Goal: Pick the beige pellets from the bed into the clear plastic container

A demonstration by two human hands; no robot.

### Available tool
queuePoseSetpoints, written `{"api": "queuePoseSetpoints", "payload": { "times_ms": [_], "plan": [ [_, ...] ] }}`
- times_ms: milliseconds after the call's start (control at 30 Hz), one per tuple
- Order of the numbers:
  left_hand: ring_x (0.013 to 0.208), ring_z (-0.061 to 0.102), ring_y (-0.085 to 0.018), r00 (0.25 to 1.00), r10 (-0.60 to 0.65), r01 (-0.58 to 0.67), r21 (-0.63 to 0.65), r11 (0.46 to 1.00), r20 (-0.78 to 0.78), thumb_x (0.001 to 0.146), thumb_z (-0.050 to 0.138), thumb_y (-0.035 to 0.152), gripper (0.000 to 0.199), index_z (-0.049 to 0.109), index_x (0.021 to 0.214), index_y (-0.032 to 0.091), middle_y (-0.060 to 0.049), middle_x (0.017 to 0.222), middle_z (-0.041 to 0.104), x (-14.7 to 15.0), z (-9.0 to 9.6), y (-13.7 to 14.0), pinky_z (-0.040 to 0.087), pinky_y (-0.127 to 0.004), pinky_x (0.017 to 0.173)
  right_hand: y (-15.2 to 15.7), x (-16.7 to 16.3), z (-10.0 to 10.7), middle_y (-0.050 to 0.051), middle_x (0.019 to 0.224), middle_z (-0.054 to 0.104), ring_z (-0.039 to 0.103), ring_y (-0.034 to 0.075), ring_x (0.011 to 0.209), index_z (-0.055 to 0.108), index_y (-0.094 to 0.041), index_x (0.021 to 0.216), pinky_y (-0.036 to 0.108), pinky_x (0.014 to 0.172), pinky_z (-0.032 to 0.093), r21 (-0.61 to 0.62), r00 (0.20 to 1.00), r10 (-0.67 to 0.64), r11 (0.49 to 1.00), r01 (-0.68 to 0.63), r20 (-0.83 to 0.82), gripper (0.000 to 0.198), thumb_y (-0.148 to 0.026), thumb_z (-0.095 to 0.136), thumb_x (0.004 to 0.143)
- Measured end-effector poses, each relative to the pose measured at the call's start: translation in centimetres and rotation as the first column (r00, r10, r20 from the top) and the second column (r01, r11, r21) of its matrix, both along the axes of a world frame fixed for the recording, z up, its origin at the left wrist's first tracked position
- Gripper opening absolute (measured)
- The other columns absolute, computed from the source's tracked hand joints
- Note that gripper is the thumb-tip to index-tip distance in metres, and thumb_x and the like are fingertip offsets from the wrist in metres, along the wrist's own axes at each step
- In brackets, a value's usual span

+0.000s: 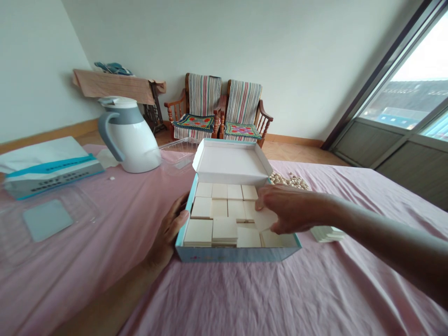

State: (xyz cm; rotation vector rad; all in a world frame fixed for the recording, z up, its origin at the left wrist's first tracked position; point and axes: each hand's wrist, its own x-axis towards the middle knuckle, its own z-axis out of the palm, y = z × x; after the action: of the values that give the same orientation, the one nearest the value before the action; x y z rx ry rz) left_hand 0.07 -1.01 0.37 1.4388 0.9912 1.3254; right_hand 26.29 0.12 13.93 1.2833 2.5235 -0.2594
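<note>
Head view: the right hand [285,207] clamps a white square piece [265,219] between thumb and fingers, at the right side of the open box [238,255]. The left hand [171,228] contacts the box's left wall; whether it clamps cannot be determined.

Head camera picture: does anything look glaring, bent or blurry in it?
In the head view, the window glares white near its top; its frame leans steeply in the head view, probably wide-lens stretch; lettering on the packet looks smeared in the head view, and print on the box is unreadably faint.
</note>
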Motion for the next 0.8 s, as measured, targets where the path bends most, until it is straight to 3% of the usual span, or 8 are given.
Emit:
{"api": "queuePoseSetpoints", "payload": {
  "times_ms": [133, 233, 433, 567, 700, 800],
  "plan": [
    [0.131, 0.036, -0.027, 1.0, -0.007, 0.007, -0.006, 1.0, -0.001, 0.087, 0.046, 0.04, 0.055, 0.037, 0.138, 0.021, -0.006, 0.138, 0.047, 0.0, 0.1, 0.0, 0.029, -0.039, 0.11, -0.2, -1.0, -1.2, 0.01, 0.092, 0.063, 0.056, 0.023, 0.091, 0.068, -0.014, 0.092, 0.032, 0.078, 0.042, -0.088, 0.995, 0.053, 0.995, -0.046, 0.079, 0.035, -0.026, 0.07, 0.06],
    [0.13, 0.037, -0.028, 1.0, 0.008, -0.008, -0.011, 1.0, 0.005, 0.086, 0.047, 0.042, 0.056, 0.038, 0.137, 0.02, -0.007, 0.136, 0.049, 0.0, 0.2, 0.0, 0.029, -0.04, 0.109, -0.3, -1.1, -1.7, 0.01, 0.092, 0.063, 0.057, 0.023, 0.09, 0.068, -0.013, 0.091, 0.032, 0.077, 0.043, -0.081, 0.996, 0.033, 0.996, -0.027, 0.077, 0.034, -0.025, 0.07, 0.06],
    [0.129, 0.039, -0.027, 1.0, -0.013, 0.013, -0.042, 0.999, 0.003, 0.087, 0.045, 0.043, 0.053, 0.043, 0.135, 0.02, -0.006, 0.131, 0.054, 0.0, 0.0, 0.0, 0.03, -0.04, 0.109, -0.7, -1.5, -2.4, 0.012, 0.1, 0.063, 0.057, 0.024, 0.092, 0.065, -0.013, 0.099, 0.031, 0.076, 0.044, -0.031, 0.997, 0.003, 1.0, -0.006, -0.079, 0.042, -0.028, 0.072, 0.061],
    [0.128, 0.041, -0.027, 1.0, -0.011, 0.011, -0.042, 0.999, -0.002, 0.087, 0.044, 0.044, 0.053, 0.044, 0.134, 0.019, -0.006, 0.126, 0.058, 0.0, -0.1, 0.0, 0.03, -0.04, 0.109, -0.6, -1.4, -2.8, 0.009, 0.095, 0.065, 0.059, 0.018, 0.084, 0.064, -0.014, 0.101, 0.028, 0.073, 0.043, 0.028, 0.946, -0.073, 0.996, 0.086, -0.315, 0.034, -0.034, 0.063, 0.073],
    [0.126, 0.043, -0.03, 0.999, 0.027, -0.028, -0.039, 0.999, -0.03, 0.084, 0.047, 0.048, 0.054, 0.048, 0.131, 0.022, -0.005, 0.127, 0.057, 0.0, 0.2, 0.0, 0.034, -0.04, 0.106, 0.3, 2.1, -2.0, 0.003, 0.083, 0.066, 0.059, 0.013, 0.074, 0.066, -0.017, 0.09, 0.024, 0.068, 0.041, 0.177, 0.878, -0.144, 0.952, 0.249, -0.456, 0.02, -0.026, 0.051, 0.081],
    [0.122, 0.045, -0.031, 0.996, 0.081, -0.082, -0.039, 0.996, -0.047, 0.083, 0.051, 0.05, 0.049, 0.054, 0.125, 0.025, -0.004, 0.126, 0.057, 0.1, 0.6, 0.0, 0.036, -0.04, 0.104, 1.0, 6.7, -1.3, 0.004, 0.084, 0.067, 0.059, 0.015, 0.075, 0.066, -0.017, 0.088, 0.025, 0.068, 0.041, 0.244, 0.875, -0.235, 0.901, 0.36, -0.423, 0.022, -0.027, 0.048, 0.081]
  ]
}}
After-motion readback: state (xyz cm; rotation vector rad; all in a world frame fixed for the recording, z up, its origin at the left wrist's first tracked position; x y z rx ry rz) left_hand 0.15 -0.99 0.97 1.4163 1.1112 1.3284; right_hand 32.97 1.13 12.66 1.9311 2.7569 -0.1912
